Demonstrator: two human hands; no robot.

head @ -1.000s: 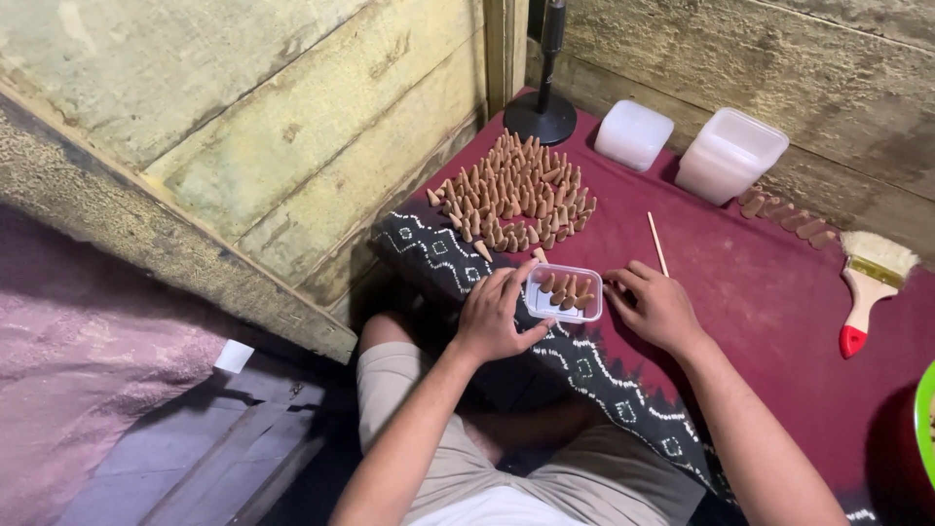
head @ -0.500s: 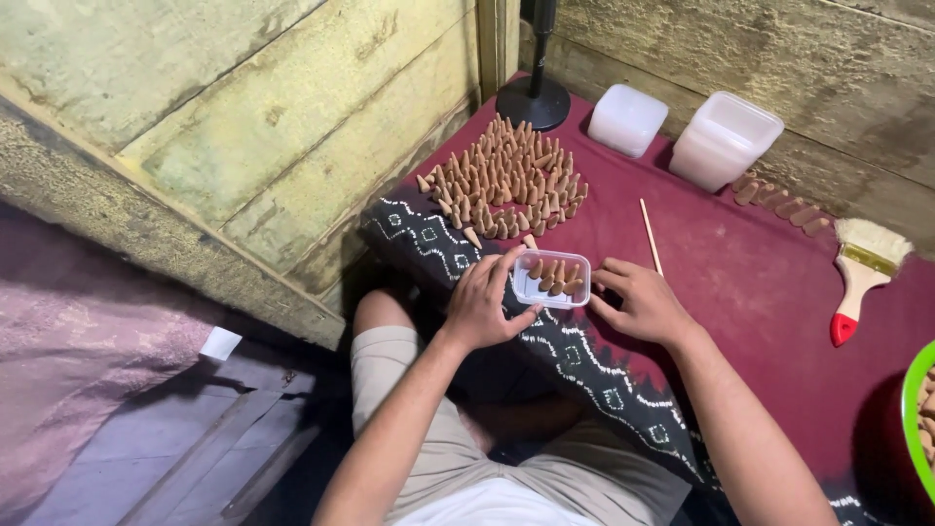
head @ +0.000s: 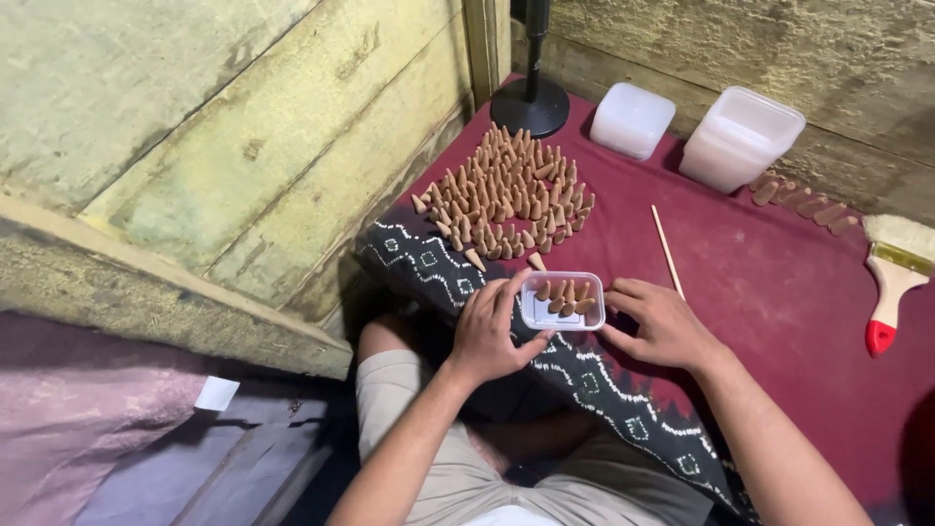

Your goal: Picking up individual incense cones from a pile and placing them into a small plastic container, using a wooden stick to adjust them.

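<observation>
Both hands clasp the small clear tray [head: 562, 301]: left hand [head: 490, 331] at nine o'clock, right hand [head: 660, 324] at three; cone pile [head: 506, 190] lies at eleven.

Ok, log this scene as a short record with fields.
left hand: grips the near left corner of the small clear tray
right hand: at the tray's right end
tray contents: a few brown cones
behind tray: cluster of standing cones
surface: maroon cloth
also there: thin stick, brush, two white tubs
</observation>
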